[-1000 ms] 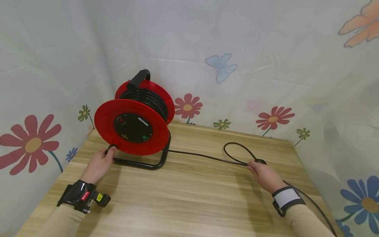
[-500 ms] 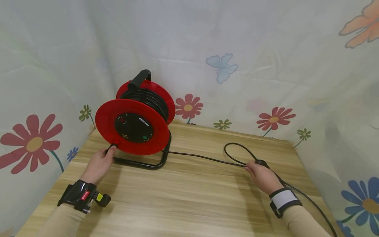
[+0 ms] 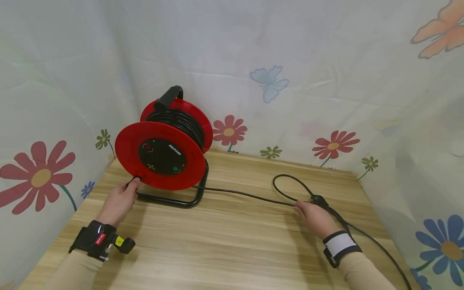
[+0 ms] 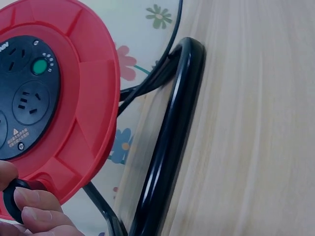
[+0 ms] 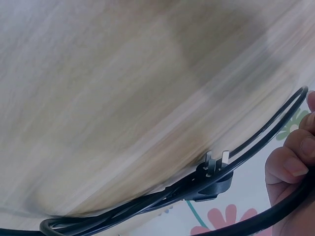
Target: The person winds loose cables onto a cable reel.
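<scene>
A red cable reel [image 3: 193,167] with a black socket panel stands on its black tube frame [image 3: 188,204], black cable wound between its two flanges. At the lower edge of the front flange, my left hand [image 3: 117,203] grips the small black crank knob [image 4: 15,196]; part of the knob is hidden by the fingers. A black cable [image 3: 246,194] runs from the reel rightward over the table. My right hand [image 3: 316,219] pinches it between thumb and fingers. Just behind that hand lies a black plug [image 3: 320,200], its metal prongs showing in the right wrist view.
Beyond the plug, a loop of cable [image 3: 277,186] lies on the wooden table [image 3: 217,245]. More cable [image 3: 380,245] trails off the front right. A flower-printed curtain [image 3: 224,48] encloses the back and both sides of the table.
My right hand has shifted a little left towards the reel, and more of the plug shows behind it. The left hand stays at the knob; the reel looks much the same.
</scene>
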`<state>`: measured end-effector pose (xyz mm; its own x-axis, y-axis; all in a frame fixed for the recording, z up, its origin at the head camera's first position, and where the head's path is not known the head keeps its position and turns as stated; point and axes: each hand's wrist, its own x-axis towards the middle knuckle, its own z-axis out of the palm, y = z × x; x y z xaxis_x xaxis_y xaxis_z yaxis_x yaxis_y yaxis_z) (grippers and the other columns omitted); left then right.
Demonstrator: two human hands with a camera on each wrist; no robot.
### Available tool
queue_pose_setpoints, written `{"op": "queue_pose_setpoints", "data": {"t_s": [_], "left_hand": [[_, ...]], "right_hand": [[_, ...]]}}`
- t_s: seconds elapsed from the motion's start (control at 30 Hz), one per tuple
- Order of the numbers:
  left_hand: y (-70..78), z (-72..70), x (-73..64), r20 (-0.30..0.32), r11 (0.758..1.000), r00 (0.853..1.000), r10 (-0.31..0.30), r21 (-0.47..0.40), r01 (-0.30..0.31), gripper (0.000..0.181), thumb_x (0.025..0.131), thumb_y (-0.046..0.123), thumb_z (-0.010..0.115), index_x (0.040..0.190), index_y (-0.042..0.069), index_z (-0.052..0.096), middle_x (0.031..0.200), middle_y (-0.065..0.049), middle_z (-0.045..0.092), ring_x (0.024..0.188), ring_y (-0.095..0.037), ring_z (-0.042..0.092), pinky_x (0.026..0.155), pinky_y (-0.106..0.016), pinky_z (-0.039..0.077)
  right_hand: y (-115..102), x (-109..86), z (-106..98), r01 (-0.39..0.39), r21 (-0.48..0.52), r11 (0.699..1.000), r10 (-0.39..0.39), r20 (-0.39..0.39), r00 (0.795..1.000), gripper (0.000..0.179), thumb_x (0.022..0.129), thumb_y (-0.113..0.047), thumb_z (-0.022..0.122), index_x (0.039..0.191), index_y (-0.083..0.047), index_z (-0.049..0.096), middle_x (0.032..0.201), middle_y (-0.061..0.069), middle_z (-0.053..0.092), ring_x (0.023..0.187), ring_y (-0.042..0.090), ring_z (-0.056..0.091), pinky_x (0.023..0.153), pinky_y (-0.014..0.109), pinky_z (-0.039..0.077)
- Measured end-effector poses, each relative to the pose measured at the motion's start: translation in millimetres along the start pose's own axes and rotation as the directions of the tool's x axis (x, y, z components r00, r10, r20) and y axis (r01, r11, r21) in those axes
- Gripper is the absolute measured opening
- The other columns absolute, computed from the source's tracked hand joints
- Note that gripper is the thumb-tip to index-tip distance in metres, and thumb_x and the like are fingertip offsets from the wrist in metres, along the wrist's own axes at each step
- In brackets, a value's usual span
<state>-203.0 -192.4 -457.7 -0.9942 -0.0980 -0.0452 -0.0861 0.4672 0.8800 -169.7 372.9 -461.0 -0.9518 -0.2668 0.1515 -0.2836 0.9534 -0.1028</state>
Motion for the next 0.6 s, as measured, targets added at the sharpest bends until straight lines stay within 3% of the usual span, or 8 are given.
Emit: {"op": "queue_pose_setpoints", "data": {"t_s": [0.2,0.4,0.6], "left_hand": [[2.0,-5.1,1.2,0.010,0.993,1.000,-0.014,-0.116,0.016,0.058,0.097,0.056,0.035,0.090,0.000,0.050,0.053,0.011,0.036,0.045,-0.011,0.037,0.042,-0.030,0.031],[7.2,-9.3,0.4,-0.049,0.979,0.998,-0.038,-0.202,0.027,0.056,0.094,0.059,0.040,0.084,0.004,0.047,0.053,0.012,0.036,0.045,-0.009,0.036,0.042,-0.028,0.031],[12.7,-14.4,1.5,-0.057,0.940,0.998,-0.026,-0.342,0.005,0.048,0.095,0.054,0.042,0.085,0.007,0.043,0.050,0.013,0.032,0.045,-0.008,0.033,0.043,-0.029,0.030]], "right_hand": [[-4,3.2,3,0.002,0.000,1.000,-0.002,0.004,1.000,0.017,0.097,-0.022,0.054,0.082,-0.014,0.054,0.058,-0.004,0.043,0.050,0.010,0.039,0.049,0.031,0.036],[-11,7.6,5,0.013,0.030,0.999,-0.013,0.011,1.000,0.016,0.097,-0.021,0.054,0.084,-0.012,0.056,0.057,-0.004,0.046,0.048,0.009,0.041,0.047,0.031,0.037],[-20,12.4,6,0.039,0.053,0.998,-0.038,-0.006,0.999,0.018,0.096,-0.017,0.055,0.080,-0.011,0.054,0.059,-0.005,0.043,0.053,0.010,0.041,0.051,0.032,0.037]]}}
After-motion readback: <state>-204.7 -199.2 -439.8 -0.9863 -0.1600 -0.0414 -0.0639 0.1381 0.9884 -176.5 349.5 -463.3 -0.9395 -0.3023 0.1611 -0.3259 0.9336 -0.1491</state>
